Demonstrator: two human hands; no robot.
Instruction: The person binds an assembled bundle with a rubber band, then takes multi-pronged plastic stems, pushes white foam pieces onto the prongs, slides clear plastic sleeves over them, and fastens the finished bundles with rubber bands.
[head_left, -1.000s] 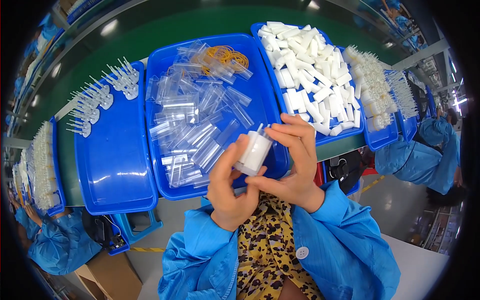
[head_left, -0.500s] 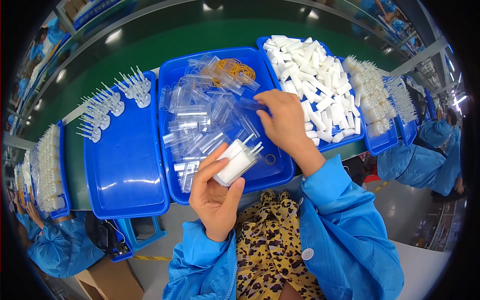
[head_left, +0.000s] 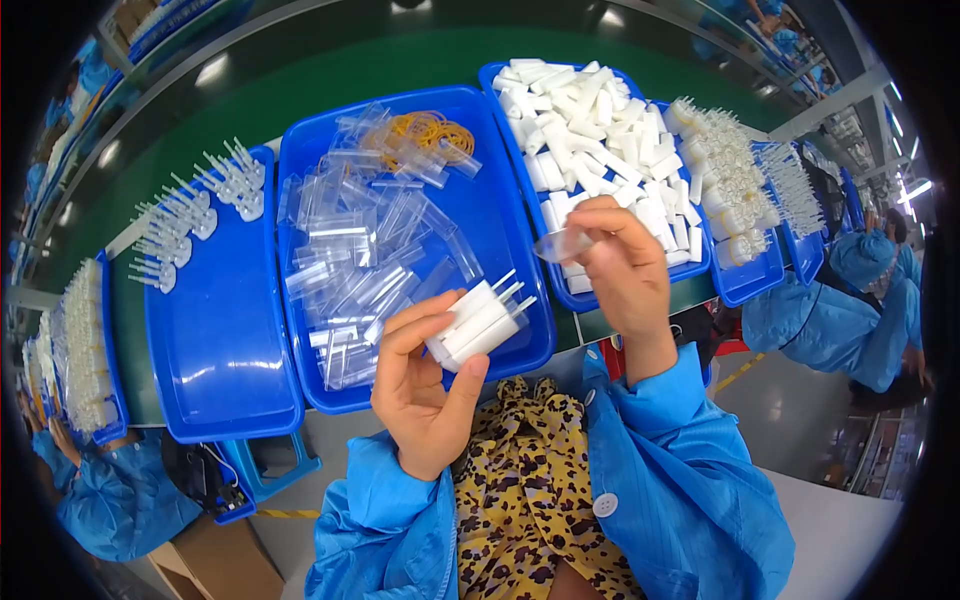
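Note:
My left hand is closed around a small bundle of white plastic pieces with thin prongs pointing up and right. Its fingers and thumb grip the bundle from both sides, over the near edge of the middle blue tray. Between thumb and fingertips, my right hand pinches a small clear plastic sleeve, in front of the tray of white pieces. Loose clear plastic sleeves lie in a heap in the middle tray, with tan rubber bands at its far side.
On the right, a blue tray is heaped with short white plastic pieces. Beyond it stand rows of pronged white parts. A left blue tray carries pronged clusters along its far edge. Co-workers in blue sit at both sides.
My right hand has moved right and nearer, away from the middle tray, with a clear sleeve in its fingers. My left hand still holds the white bundle. The view has shifted slightly.

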